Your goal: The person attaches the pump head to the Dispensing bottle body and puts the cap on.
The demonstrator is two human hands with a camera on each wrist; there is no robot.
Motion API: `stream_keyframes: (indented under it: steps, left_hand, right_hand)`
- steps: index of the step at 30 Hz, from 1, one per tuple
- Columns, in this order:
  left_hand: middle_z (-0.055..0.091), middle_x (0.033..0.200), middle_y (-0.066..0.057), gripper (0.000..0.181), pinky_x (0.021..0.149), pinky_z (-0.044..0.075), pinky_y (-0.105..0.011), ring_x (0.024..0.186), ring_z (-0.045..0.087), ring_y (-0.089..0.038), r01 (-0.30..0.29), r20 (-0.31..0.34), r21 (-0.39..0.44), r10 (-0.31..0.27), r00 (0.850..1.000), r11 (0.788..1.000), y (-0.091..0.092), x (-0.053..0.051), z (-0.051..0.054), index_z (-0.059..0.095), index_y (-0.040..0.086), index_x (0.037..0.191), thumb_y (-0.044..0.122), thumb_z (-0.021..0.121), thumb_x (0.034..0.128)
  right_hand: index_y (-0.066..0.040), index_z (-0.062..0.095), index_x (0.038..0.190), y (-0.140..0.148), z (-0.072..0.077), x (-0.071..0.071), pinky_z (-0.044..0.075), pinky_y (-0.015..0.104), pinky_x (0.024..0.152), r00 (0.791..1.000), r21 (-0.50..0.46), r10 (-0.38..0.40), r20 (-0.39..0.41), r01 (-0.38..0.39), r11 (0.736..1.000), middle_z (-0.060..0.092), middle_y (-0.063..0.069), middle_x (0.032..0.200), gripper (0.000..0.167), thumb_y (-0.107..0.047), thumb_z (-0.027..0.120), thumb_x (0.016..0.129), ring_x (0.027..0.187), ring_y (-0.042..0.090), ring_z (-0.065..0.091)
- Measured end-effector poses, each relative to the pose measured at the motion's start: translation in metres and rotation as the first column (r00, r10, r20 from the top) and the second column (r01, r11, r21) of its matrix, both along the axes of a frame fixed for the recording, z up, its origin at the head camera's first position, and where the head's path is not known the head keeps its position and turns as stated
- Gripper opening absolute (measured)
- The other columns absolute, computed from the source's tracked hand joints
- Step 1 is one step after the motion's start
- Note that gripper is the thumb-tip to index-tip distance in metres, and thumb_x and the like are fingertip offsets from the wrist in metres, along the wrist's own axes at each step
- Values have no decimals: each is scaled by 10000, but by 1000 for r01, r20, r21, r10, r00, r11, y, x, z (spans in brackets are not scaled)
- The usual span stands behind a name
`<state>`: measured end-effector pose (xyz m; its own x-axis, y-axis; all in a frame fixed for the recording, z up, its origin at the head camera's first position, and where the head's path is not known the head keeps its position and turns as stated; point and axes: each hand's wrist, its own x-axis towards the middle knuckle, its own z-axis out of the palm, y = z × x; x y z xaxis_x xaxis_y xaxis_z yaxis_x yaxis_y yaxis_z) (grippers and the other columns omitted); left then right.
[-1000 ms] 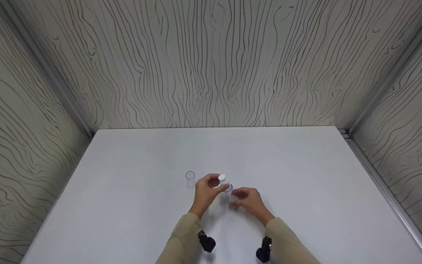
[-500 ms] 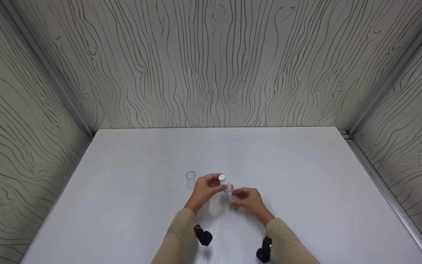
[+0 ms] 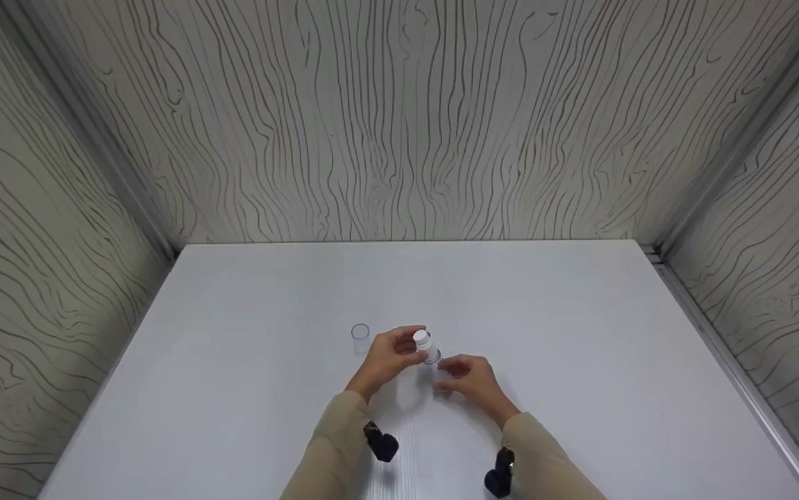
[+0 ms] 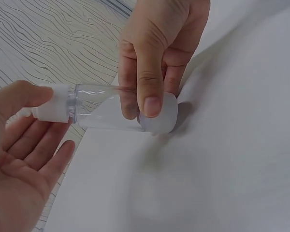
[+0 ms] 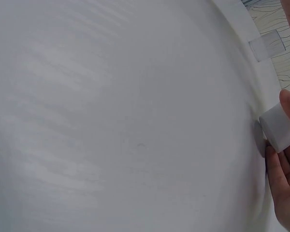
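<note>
A small clear bottle [image 4: 99,106] with a white top [image 3: 422,338] and a frosted white base [image 4: 168,116] is held between my two hands above the table, white top uppermost and slightly tilted. My left hand [image 3: 387,355] pinches the white top between thumb and fingers; its other fingers spread loosely beneath in the left wrist view. Lower down, my right hand [image 3: 470,378] grips the bottle near its base, thumb on one side and fingers on the other. A clear cylindrical cap [image 3: 361,338] stands on the table just left of my left hand.
The white table [image 3: 246,389] stretches out around both hands. Wood-grain patterned panels [image 3: 399,125] rise behind it and at both sides. Black wrist devices [image 3: 382,443] hang below both sleeves.
My left wrist and forearm have swung a little to the left, and the left fingers have shifted around the white top. The right hand, bottle and clear cap hold their places.
</note>
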<state>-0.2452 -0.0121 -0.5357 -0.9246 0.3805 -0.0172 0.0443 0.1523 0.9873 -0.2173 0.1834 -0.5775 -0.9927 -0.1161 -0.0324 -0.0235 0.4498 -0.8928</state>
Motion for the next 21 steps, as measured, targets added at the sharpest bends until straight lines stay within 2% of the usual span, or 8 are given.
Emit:
stream_keyframes:
  steps: [5, 12, 21]
  left_hand:
    - [630, 1277, -221, 515, 981, 555, -357, 1174, 638, -323, -5, -4, -52, 5, 1000, 999, -2, -1, 3, 558, -28, 1298, 98, 733, 830]
    - [701, 1138, -192, 486, 917, 580, -365, 1038, 695, -279, -54, -31, -132, 50, 998, 990, -1, -2, 6, 619, -19, 1213, 163, 783, 794]
    - [707, 964, -116, 419, 759, 579, -242, 836, 639, -114, -140, -86, -242, 122, 989, 960, 4, -1, 16, 672, 10, 1086, 229, 816, 758]
  right_hand:
    - [18, 706, 1029, 0, 1, 0, 577, 380, 893, 1000, -10, -8, 16, 8, 1000, 722, 190, 1056, 370, -117, 831, 708, 994, 272, 678]
    - [17, 701, 1041, 0, -1, 1, 574, 408, 914, 1000, -1, -3, 14, 3, 1000, 719, 188, 1063, 381, -130, 832, 714, 1009, 289, 680]
    - [2, 697, 1057, -1, 1, 0, 577, 409, 918, 1000, -4, 1, 29, -1, 1000, 719, 175, 1074, 381, -141, 826, 727, 1012, 276, 676]
